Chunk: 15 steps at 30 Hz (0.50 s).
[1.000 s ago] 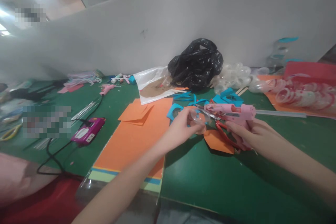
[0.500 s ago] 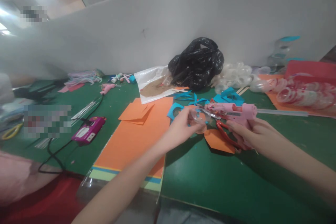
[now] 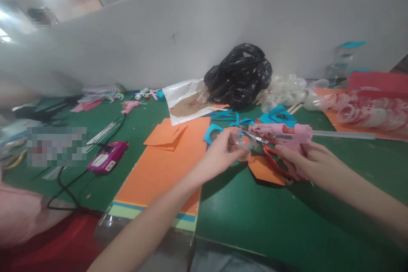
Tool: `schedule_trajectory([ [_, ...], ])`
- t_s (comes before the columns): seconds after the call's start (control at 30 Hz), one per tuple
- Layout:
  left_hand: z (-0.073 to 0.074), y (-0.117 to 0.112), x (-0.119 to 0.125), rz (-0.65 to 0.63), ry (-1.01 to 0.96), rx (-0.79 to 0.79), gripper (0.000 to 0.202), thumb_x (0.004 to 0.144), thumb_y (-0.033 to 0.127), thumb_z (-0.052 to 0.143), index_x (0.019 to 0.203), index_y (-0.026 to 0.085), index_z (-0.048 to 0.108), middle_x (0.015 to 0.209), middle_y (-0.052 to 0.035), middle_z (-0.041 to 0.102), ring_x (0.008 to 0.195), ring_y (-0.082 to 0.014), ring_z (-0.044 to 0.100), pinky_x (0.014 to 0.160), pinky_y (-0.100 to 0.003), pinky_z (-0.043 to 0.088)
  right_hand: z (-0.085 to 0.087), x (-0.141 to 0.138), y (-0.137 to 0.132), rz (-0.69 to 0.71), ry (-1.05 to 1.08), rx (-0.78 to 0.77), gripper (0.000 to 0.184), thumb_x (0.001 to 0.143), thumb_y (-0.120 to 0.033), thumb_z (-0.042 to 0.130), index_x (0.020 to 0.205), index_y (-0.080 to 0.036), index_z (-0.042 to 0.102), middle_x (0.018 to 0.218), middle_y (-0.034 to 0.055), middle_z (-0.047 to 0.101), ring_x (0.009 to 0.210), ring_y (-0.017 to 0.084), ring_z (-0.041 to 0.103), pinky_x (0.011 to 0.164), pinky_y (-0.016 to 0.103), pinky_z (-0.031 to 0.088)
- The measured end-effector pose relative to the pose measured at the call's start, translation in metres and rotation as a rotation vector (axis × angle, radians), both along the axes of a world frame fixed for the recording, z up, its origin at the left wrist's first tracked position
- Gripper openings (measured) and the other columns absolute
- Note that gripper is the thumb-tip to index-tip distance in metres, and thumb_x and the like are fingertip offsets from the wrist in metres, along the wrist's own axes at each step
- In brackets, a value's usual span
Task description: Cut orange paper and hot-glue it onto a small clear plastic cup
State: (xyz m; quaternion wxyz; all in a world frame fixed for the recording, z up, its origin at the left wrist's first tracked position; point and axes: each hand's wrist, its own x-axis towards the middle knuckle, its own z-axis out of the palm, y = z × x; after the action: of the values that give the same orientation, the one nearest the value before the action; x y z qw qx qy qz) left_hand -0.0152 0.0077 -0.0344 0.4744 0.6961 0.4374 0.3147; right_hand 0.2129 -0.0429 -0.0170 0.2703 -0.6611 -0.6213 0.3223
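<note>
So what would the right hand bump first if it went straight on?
Probably the clear plastic piece in the left hand: the pink glue gun in the right hand points that way, but depth is unclear.

The paper stack lies on the table, left of the glue gun, the bag behind them.

From my end there's a decent lane over the green tabletop between the forearms, near edge up to the orange scrap. Black bag blocks straight ahead, plastic cups crowd far right, and the glue stick juts rightward.
</note>
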Motion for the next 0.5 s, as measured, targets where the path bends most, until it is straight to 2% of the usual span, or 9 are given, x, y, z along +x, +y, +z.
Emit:
schedule_trajectory([
  [0.13, 0.0, 0.0, 0.0, 0.001, 0.005, -0.003, 0.028, 0.087, 0.033, 0.071, 0.101, 0.022, 0.05, 0.102, -0.0016, 0.058, 0.094, -0.018, 0.062, 0.086, -0.036, 0.051, 0.003, 0.0, 0.0, -0.045, 0.042, -0.031, 0.056, 0.074, -0.077, 0.053, 0.052, -0.026, 0.054, 0.052, 0.0023, 0.06, 0.053, 0.021, 0.059, 0.054, 0.033, 0.052],
  [0.27, 0.0, -0.001, -0.001, 0.001, 0.0, -0.004, 0.026, 0.086, 0.032, 0.07, 0.1, 0.022, 0.05, 0.104, -0.0019, 0.059, 0.093, -0.0175, 0.062, 0.085, -0.035, 0.051, 0.008, 0.007, 0.002, -0.076, 0.015, -0.06, 0.06, 0.068, -0.082, 0.056, 0.051, -0.025, 0.052, 0.049, 0.001, 0.055, 0.05, 0.02, 0.054, 0.05, 0.032, 0.047],
  [0.33, 0.001, -0.001, -0.001, 0.0, -0.004, -0.003, 0.026, 0.086, 0.03, 0.07, 0.098, 0.022, 0.05, 0.103, -0.0019, 0.059, 0.092, -0.0173, 0.062, 0.084, -0.035, 0.051, 0.009, 0.013, 0.003, -0.089, 0.014, -0.085, 0.063, 0.067, -0.086, 0.055, 0.053, -0.025, 0.055, 0.05, 0.0018, 0.056, 0.052, 0.02, 0.056, 0.052, 0.033, 0.047],
  [0.43, 0.001, -0.001, 0.0, 0.008, 0.005, 0.016, 0.025, 0.085, 0.029, 0.071, 0.096, 0.022, 0.05, 0.101, -0.002, 0.059, 0.093, -0.0178, 0.062, 0.085, -0.035, 0.051, 0.012, 0.022, 0.003, -0.161, 0.005, -0.09, 0.065, 0.064, -0.088, 0.053, 0.064, -0.024, 0.067, 0.061, 0.0051, 0.066, 0.062, 0.024, 0.063, 0.06, 0.036, 0.05],
  [0.5, 0.002, -0.001, 0.0, 0.045, 0.02, 0.036, 0.025, 0.084, 0.03, 0.072, 0.093, 0.022, 0.05, 0.1, -0.0021, 0.059, 0.093, -0.0181, 0.061, 0.085, -0.035, 0.05, 0.015, 0.024, 0.002, -0.185, -0.027, -0.065, 0.065, 0.063, -0.087, 0.05, 0.064, -0.025, 0.067, 0.064, 0.0055, 0.068, 0.066, 0.025, 0.063, 0.064, 0.037, 0.051],
])
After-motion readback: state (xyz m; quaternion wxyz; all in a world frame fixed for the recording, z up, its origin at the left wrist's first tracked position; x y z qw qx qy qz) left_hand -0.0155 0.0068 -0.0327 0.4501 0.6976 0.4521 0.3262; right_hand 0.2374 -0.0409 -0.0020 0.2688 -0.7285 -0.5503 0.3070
